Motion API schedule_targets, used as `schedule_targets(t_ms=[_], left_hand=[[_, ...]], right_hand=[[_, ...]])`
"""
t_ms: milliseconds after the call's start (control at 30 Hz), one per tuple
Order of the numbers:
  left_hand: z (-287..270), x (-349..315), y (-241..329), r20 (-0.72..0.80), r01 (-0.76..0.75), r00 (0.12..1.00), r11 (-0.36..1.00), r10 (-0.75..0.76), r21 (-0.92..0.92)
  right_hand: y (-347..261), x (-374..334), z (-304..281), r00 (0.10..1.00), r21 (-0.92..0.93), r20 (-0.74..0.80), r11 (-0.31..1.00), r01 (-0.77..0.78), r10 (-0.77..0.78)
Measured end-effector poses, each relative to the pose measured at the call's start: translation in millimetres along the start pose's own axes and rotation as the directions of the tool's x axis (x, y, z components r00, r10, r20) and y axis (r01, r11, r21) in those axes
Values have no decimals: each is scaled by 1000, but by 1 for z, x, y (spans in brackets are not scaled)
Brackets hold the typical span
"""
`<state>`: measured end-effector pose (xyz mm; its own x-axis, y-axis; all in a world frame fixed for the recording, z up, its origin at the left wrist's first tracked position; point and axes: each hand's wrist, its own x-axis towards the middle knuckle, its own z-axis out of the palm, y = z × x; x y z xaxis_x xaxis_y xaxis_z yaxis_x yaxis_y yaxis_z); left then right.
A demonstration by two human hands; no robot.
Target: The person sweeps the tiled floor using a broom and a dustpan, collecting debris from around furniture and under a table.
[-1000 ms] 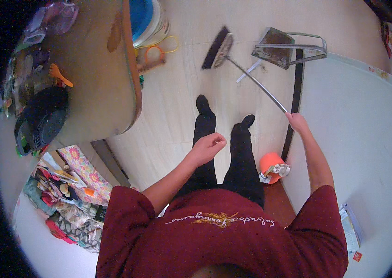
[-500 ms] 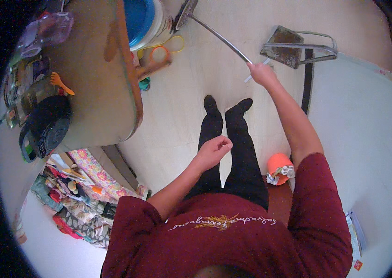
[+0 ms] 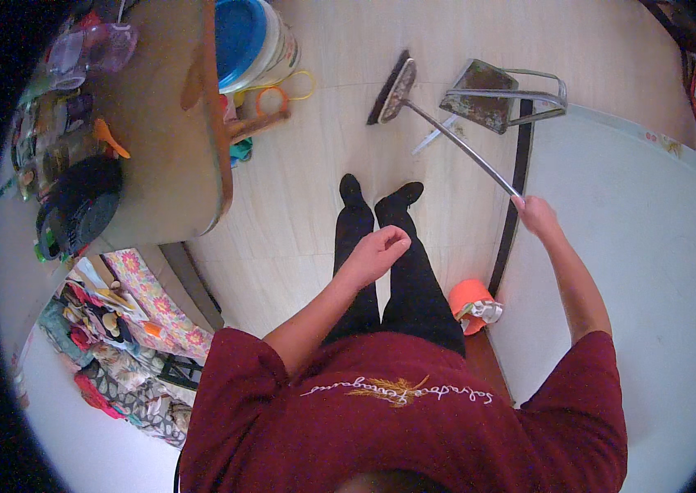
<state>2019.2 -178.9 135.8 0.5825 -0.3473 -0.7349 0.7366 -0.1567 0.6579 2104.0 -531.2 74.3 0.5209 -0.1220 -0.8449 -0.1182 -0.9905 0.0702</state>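
My right hand (image 3: 539, 215) is wrapped round the upper end of a metal handle, that of a long push broom (image 3: 465, 146). Its dark-bristled head rests on the floor ahead of my feet, short of the dustpan. That worn metal dustpan (image 3: 479, 97) with a looped handle lies just right of the broom head. Between the two, a thin white strip (image 3: 433, 136) lies on the floor, partly behind the broom handle. My left hand (image 3: 381, 251) hovers in front of my thighs, its fingers loosely curled in with nothing visible in them.
A brown table (image 3: 159, 181) with jars and a black container stands on the left. Past its edge is a blue-topped bucket (image 3: 276, 49). A pale panel (image 3: 611, 246) runs along the right, with an orange bin (image 3: 470, 296) beside it. Clothes (image 3: 130, 370) are heaped at lower left.
My right hand has swung right and nearer to me. The broom head has come away from beside the bucket, moving right toward the dustpan. My left hand stays curled in front of me.
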Motion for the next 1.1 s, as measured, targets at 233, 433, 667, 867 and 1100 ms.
schedule_targets(t_ms=[233, 433, 667, 867, 1100], left_hand=[[25, 14, -8, 28, 71, 997, 997, -72, 25], [18, 20, -11, -1, 66, 998, 989, -66, 135], [19, 26, -7, -23, 52, 998, 998, -53, -35], [23, 29, 13, -19, -9, 1000, 1000, 8, -21], [15, 55, 38, 142, -5, 990, 991, -13, 130]], right_hand=[[-114, 47, 31, 984, 222, -12, 959, 178, -179], [-171, 84, 51, 980, 212, -101, 959, 189, -170], [-32, 31, 45, 1000, 176, -8, 984, -26, 27], [34, -13, 38, 997, 173, -11, 982, -75, 78], [-36, -8, -1, 998, 217, -48, 976, -31, 42]])
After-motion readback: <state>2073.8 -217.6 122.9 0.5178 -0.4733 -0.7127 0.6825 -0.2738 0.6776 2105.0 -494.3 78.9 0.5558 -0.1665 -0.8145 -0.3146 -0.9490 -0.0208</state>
